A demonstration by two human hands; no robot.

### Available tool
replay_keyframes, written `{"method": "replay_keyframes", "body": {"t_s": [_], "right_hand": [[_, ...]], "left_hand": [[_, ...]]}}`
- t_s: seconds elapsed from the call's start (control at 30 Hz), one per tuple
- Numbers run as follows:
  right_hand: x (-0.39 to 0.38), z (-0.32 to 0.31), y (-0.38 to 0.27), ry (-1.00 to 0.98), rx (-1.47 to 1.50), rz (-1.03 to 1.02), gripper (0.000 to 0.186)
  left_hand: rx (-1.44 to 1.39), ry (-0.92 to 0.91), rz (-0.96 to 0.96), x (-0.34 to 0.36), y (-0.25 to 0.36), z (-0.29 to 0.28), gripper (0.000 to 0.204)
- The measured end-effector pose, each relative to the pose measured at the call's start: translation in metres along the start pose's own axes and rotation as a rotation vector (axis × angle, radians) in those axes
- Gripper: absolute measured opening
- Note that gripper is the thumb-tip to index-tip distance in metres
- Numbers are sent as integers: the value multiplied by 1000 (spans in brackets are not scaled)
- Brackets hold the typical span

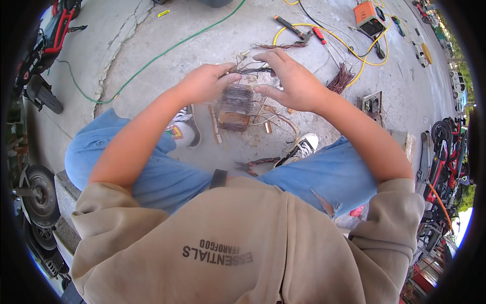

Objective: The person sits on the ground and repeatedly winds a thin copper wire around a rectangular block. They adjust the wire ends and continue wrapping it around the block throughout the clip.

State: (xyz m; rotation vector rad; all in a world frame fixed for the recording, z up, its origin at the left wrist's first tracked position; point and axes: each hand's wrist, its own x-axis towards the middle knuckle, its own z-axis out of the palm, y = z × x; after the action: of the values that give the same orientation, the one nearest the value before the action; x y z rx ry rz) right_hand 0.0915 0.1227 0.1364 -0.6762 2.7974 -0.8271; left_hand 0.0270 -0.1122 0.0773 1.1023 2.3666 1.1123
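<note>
On the ground between my feet stands a dusty transformer core (237, 99), with dark stacked laminations on top and a rusty brown lower part. A loose bundle of dark wires (254, 70) stretches across just beyond it. My left hand (205, 83) is closed, thumb and forefinger pinching the near-left end of these wires. At the other end, my right hand (293, 83) has thumb and fingers apart; its curled fingers are beside the wires, its thumb near the core's upper right corner. Pale leads (283, 119) curl out from the core's right side.
Farther off lie a hammer (291, 26), a red-handled screwdriver (320, 36), reddish wire bundles (340, 78) and an orange box-shaped machine (369, 19) with yellow cables. Pliers (258, 163) lie near my right shoe. A green hose (167, 48) crosses the concrete; motorbikes (40, 76) stand at both sides.
</note>
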Motion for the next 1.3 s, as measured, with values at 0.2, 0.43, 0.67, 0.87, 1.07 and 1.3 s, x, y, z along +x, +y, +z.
{"method": "replay_keyframes", "body": {"t_s": [0.2, 0.43, 0.67, 0.87, 1.07, 1.3], "right_hand": [[-3, -4, 14, 202, -601, -481, 54], [0, 6, 12, -75, -306, -5, 41], [-8, 25, 8, 105, 12, 97, 47], [-11, 19, -1, 245, -462, -385, 42], [-7, 30, 6, 28, 71, 79, 32], [0, 26, 5, -313, 1054, 642, 40]], "left_hand": [[-626, -482, -529, 1, 27, -29, 41], [449, -116, -14, -6, 30, -8, 32], [283, -76, -54, -12, 16, 1, 35], [-234, -289, -241, -9, 23, -2, 41], [502, -189, -6, -18, 36, 0, 34], [556, 9, 149, -21, 18, 2, 37]]}}
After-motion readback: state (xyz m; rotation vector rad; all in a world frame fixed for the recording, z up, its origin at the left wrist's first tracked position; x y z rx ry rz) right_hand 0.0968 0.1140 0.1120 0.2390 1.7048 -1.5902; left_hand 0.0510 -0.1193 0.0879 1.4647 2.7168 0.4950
